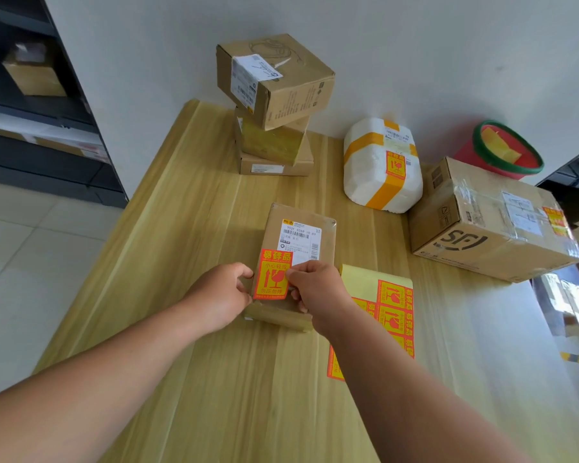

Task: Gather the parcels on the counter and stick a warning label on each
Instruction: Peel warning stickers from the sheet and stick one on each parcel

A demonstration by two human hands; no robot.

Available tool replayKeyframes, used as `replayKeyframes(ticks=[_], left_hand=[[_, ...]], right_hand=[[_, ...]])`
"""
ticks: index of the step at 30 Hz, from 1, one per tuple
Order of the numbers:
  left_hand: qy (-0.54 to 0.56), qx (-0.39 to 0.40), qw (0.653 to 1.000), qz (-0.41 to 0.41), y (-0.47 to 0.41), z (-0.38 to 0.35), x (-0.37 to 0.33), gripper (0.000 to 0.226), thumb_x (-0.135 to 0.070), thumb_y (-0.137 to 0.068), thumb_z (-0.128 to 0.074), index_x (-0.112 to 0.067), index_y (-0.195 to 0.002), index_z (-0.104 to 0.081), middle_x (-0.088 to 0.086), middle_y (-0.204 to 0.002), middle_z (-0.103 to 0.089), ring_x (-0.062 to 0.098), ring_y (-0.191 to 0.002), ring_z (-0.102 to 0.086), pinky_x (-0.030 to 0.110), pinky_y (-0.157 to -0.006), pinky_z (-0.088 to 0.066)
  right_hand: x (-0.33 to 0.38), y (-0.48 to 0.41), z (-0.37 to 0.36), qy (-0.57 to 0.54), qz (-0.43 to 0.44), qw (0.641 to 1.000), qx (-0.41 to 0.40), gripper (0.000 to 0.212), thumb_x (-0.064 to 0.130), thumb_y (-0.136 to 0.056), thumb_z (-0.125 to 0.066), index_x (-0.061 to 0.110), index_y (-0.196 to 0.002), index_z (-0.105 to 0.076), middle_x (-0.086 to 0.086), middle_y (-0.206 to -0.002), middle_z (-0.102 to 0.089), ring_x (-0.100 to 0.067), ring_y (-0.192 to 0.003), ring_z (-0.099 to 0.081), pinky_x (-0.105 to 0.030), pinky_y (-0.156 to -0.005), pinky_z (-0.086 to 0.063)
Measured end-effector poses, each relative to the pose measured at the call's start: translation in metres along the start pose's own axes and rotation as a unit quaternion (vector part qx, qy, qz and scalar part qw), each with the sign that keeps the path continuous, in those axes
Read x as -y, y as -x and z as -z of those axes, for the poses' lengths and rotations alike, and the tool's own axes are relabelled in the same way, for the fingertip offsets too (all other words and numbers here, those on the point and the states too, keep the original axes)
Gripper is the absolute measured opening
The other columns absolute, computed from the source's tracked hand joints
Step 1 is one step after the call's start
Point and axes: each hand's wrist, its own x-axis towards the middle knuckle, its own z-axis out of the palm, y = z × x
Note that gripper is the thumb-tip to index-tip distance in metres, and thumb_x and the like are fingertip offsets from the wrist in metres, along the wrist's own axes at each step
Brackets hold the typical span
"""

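A flat brown parcel (301, 225) with a white shipping slip lies in the middle of the wooden counter (188, 202). An orange-and-yellow warning label (272, 274) sits over its near left part. My right hand (318, 292) pinches the label's right edge. My left hand (223, 295) grips the parcel's left side, thumb by the label's left edge. A sheet of several more labels (386, 305) lies to the right, partly under my right forearm. A white foam parcel (378, 168) and a large SF carton (488, 222) each carry a label.
A stack of three cardboard boxes (274, 105) stands at the back of the counter by the white wall. A red basket with a green rim (502, 152) sits at the back right. Dark shelving with parcels (37, 95) is on the left.
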Motion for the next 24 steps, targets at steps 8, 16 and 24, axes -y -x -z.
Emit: replayKeyframes(ticks=[8, 16, 24], left_hand=[[0.002, 0.0, 1.0, -0.011, -0.001, -0.001, 0.003, 0.04, -0.011, -0.086, -0.062, -0.021, -0.124, -0.054, -0.003, -0.085, -0.06, 0.012, -0.062, -0.052, 0.025, -0.054, -0.037], [0.006, -0.002, 1.0, -0.018, 0.0, 0.0, 0.004, 0.04, -0.009, -0.084, -0.061, -0.02, -0.122, -0.056, -0.006, -0.08, -0.06, 0.011, -0.06, -0.051, 0.025, -0.054, -0.037], [0.004, -0.052, 0.998, -0.04, 0.003, 0.004, 0.0, 0.04, -0.01, -0.084, -0.053, -0.023, -0.122, -0.056, -0.009, -0.077, -0.062, 0.012, -0.064, -0.056, 0.026, -0.057, -0.04]], right_hand=[[-0.002, -0.004, -0.005, 0.027, 0.002, 0.999, -0.023, 0.01, 0.013, -0.092, -0.057, 0.012, -0.084, -0.064, -0.003, -0.075, -0.063, -0.006, -0.048, -0.051, -0.014, -0.038, -0.038], [-0.007, -0.007, -0.009, 0.046, 0.021, 0.998, -0.046, 0.009, 0.01, -0.089, -0.061, 0.013, -0.08, -0.062, -0.002, -0.075, -0.063, -0.001, -0.036, -0.054, -0.013, -0.037, -0.041], [-0.01, -0.016, -0.014, 0.137, 0.054, 0.987, -0.067, 0.011, 0.014, -0.081, -0.07, 0.019, -0.074, -0.062, -0.004, -0.085, -0.068, -0.023, -0.076, -0.068, -0.044, -0.067, -0.059]])
